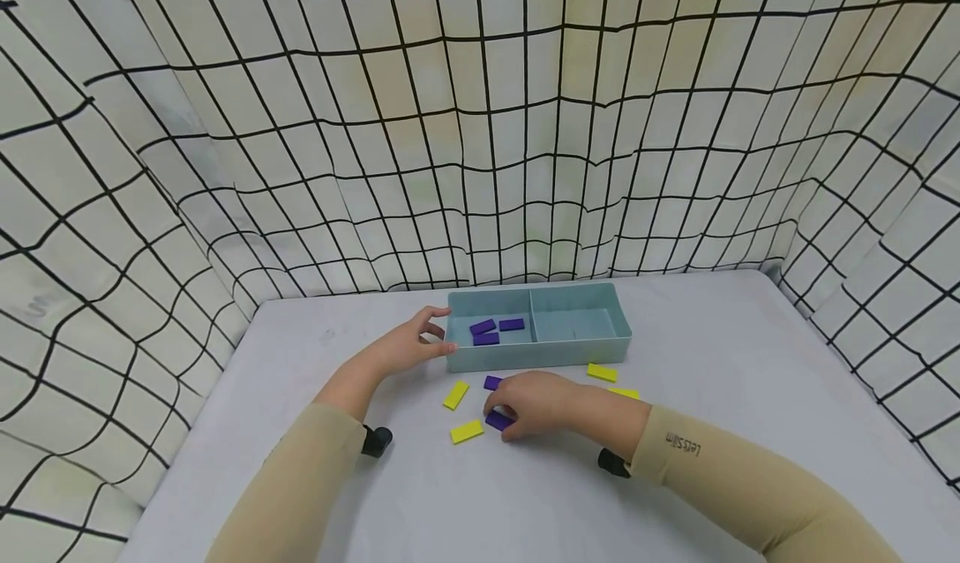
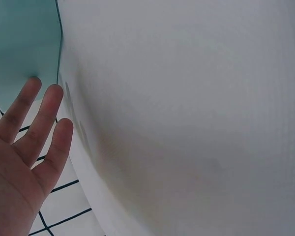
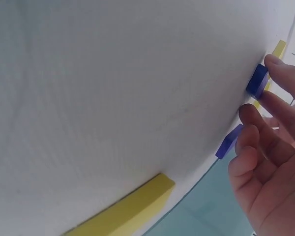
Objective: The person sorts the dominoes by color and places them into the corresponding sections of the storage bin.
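Note:
A pale blue-green box [image 1: 538,355] with two compartments stands on the table, its left compartment holding several purple blocks [image 1: 486,339]. At its left end is my left hand [image 1: 397,348], thumb near the front corner and fingers spread along the end wall. The left wrist view shows those fingers [image 2: 42,118] fairly straight, with a fingertip against the box wall [image 2: 19,54]. In front of the box my right hand [image 1: 538,403] pinches a flat purple block [image 3: 257,81] between thumb and forefinger, low over the white table. Another purple block [image 1: 492,382] lies just beyond that hand.
Yellow blocks lie left of the right hand, one nearer the box [image 1: 456,395] and one nearer me [image 1: 467,431]. To the right are another yellow block [image 1: 602,372] and one partly covered by the right forearm [image 1: 624,393]. Black netting [image 1: 525,155] surrounds the table's back and sides.

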`<state>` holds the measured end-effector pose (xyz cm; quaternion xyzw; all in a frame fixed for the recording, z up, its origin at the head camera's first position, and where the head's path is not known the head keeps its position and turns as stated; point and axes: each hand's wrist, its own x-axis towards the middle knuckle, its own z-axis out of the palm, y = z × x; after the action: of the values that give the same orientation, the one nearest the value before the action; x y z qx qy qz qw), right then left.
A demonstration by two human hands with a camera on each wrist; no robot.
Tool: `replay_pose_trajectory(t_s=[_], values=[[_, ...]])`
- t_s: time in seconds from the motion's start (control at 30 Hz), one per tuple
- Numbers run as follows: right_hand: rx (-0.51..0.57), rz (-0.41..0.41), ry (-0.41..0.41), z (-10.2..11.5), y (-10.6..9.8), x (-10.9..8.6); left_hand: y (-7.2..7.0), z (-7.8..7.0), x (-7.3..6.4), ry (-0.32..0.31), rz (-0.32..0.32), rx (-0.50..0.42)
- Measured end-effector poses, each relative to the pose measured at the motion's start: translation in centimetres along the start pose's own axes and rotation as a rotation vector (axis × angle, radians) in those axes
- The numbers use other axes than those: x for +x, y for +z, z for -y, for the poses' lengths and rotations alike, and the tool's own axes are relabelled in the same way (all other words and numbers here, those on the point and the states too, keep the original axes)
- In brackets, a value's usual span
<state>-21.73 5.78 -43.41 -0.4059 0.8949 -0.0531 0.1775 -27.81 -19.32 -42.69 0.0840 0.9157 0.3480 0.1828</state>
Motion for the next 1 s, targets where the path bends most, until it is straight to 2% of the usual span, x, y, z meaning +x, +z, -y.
replay_pose_trajectory(t_s=[0.43, 0.67, 1.0], values=[[0.005, -0.033, 0.024, -0.2, -0.7, -0.3, 0.1, 0.2, 0.2, 0.001, -0.003, 0.001], [-0.03, -0.081, 0.002, -1.0, -2.8, -0.7, 0.1, 0.1, 0.1, 0.002, 0.005, 0.002], [0.05, -0.133, -0.007, -2.3, -6.8, -1.3, -0.1, -0.1, 0.0, 0.004, 0.01, 0.012]])
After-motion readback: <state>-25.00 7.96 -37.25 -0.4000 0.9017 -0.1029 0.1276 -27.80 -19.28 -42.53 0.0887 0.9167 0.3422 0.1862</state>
